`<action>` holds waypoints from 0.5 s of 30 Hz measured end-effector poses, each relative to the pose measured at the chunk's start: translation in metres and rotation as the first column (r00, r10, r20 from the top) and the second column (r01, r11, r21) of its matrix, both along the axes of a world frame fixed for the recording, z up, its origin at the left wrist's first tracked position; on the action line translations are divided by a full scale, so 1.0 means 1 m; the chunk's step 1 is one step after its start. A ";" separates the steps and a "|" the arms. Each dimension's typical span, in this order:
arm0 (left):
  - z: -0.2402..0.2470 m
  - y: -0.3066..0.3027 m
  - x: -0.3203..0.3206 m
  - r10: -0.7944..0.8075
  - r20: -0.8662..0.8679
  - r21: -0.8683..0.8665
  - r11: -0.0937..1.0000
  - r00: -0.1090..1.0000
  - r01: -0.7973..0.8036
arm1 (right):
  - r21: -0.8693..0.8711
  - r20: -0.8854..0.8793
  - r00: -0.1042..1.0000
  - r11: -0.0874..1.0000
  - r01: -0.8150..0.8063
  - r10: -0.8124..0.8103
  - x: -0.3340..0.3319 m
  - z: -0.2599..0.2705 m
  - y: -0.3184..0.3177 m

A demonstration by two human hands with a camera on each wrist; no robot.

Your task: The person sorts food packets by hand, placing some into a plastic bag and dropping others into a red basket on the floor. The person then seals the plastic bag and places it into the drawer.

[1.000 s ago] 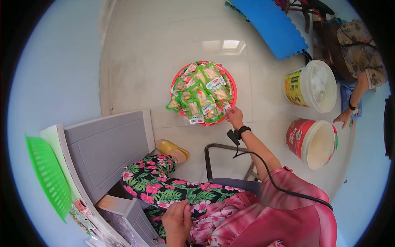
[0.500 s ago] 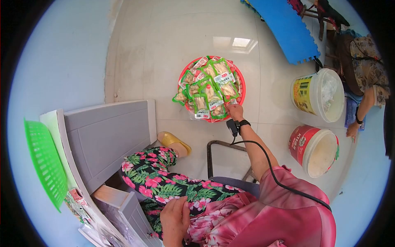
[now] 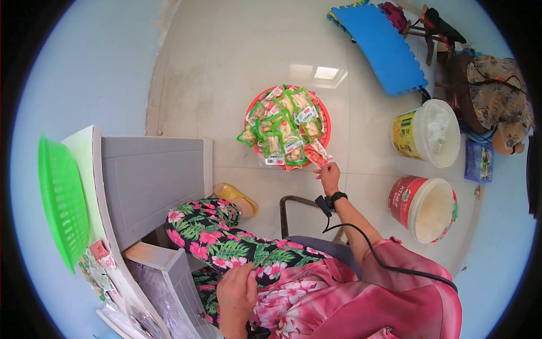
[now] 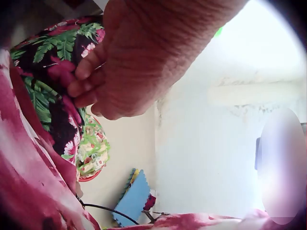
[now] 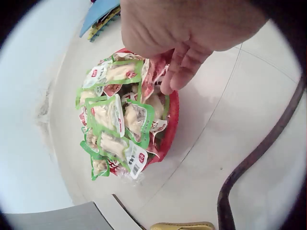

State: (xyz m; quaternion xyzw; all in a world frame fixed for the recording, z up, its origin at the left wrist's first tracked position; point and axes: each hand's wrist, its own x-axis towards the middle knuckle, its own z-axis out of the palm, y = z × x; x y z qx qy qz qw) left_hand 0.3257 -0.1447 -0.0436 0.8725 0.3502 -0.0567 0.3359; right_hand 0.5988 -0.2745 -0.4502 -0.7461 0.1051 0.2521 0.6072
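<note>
A round red basket (image 3: 328, 125) on the floor is heaped with green-edged clear snack packets (image 3: 284, 127) showing pale food. My right hand (image 3: 328, 177) is at its near right rim, pinching a red-and-white packet (image 3: 317, 155) between thumb and fingers. In the right wrist view that packet (image 5: 152, 79) hangs over the pile, partly hidden behind the hand (image 5: 177, 33). My left hand (image 3: 236, 292) rests on my flowered trouser leg with relaxed fingers, holding nothing. The left wrist view shows its loosely bent fingers over the cloth.
Two buckets, one yellow-labelled (image 3: 407, 134) and one red (image 3: 407, 198), stand to the right. Beyond them are a blue box (image 3: 479, 162) and another person (image 3: 497, 93). A blue foam mat (image 3: 381, 51) lies behind. Grey drawers (image 3: 155, 181) and a green basket (image 3: 62, 203) are left.
My right hand reached to the basket's rim and has drawn back slightly with the red-and-white packet. The left hand stays on the leg. The other person's arm has pulled back from the blue box.
</note>
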 end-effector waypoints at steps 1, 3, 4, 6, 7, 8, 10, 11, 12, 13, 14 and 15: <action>0.000 0.000 -0.004 0.000 0.021 0.003 1.000 1.000 0.000 | 0.014 0.021 1.000 1.000 -0.003 0.003 -0.002 0.005 -0.005; 0.002 0.000 -0.012 -0.013 0.015 0.000 1.000 1.000 0.013 | 0.013 0.062 0.998 1.000 0.027 -0.028 -0.006 0.013 -0.015; 0.004 -0.001 -0.016 -0.006 0.010 0.003 1.000 1.000 0.006 | 0.017 0.080 0.996 0.999 0.029 -0.030 -0.007 0.015 -0.017; 0.000 -0.004 -0.023 -0.006 0.055 0.012 1.000 0.998 0.005 | -0.027 0.237 0.971 0.999 -0.028 0.034 0.001 0.018 -0.025; 0.000 -0.004 -0.032 0.021 0.052 0.026 0.999 0.998 -0.022 | -0.055 0.307 0.947 0.995 -0.079 0.092 0.004 0.013 -0.032; 0.005 -0.004 -0.035 0.055 0.049 0.010 0.998 0.997 -0.056 | 0.100 0.286 0.956 0.990 -0.098 0.066 0.010 0.007 -0.039; -0.003 -0.007 -0.053 0.068 0.129 0.037 0.997 0.989 -0.073 | 0.046 0.295 0.940 0.980 -0.195 0.173 0.024 0.027 -0.041; -0.005 -0.007 -0.060 0.068 0.188 0.048 0.996 0.980 -0.079 | 0.048 0.345 0.919 0.974 -0.220 0.190 0.027 0.040 -0.033; -0.013 -0.010 -0.070 0.094 0.187 0.036 0.994 0.978 -0.103 | 0.086 0.342 0.918 0.967 -0.242 0.199 0.026 0.059 -0.023; -0.012 -0.011 -0.074 0.095 0.165 0.035 0.994 0.982 -0.103 | 0.115 0.325 0.910 0.944 -0.309 0.259 0.034 0.061 -0.016; -0.017 -0.013 -0.080 0.119 0.242 0.029 0.991 0.963 -0.130 | 0.160 0.300 0.917 0.934 -0.320 0.263 0.036 0.070 -0.003; -0.012 -0.014 -0.085 0.157 0.270 0.016 0.986 0.950 -0.168 | 0.226 0.250 0.923 0.909 -0.350 0.293 0.030 0.094 0.014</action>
